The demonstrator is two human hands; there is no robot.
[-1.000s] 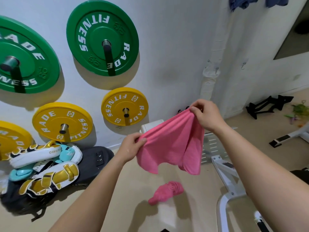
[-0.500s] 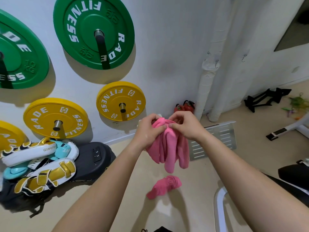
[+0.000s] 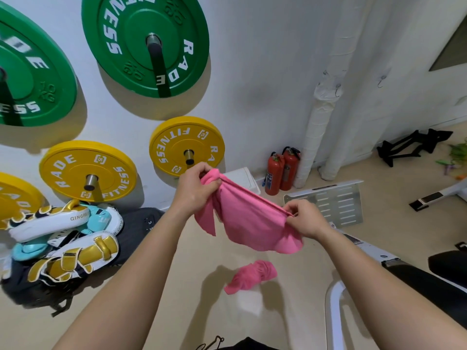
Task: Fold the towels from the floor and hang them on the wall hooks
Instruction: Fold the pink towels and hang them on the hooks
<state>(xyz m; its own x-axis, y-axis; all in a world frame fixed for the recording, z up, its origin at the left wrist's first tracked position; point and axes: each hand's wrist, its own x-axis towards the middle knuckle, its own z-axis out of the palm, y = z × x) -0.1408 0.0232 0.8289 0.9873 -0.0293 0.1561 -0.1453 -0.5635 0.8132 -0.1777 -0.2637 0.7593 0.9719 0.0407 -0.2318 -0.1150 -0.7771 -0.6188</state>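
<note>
In the head view, the left hand (image 3: 195, 189) and the right hand (image 3: 304, 218) are holding a soft pink terry towel (image 3: 249, 223) at centre frame, fingers (image 3: 294, 210) pinching its doubled top edge taut, so this fold is looking only partly made. A second crumpled pink towel (image 3: 251, 275) is lying on the beige floor (image 3: 202, 286) at lower centre, not yet picked up. Small metal wall hooks (image 3: 337, 90) at upper right are carrying nothing (hanging is all still ahead).
</note>
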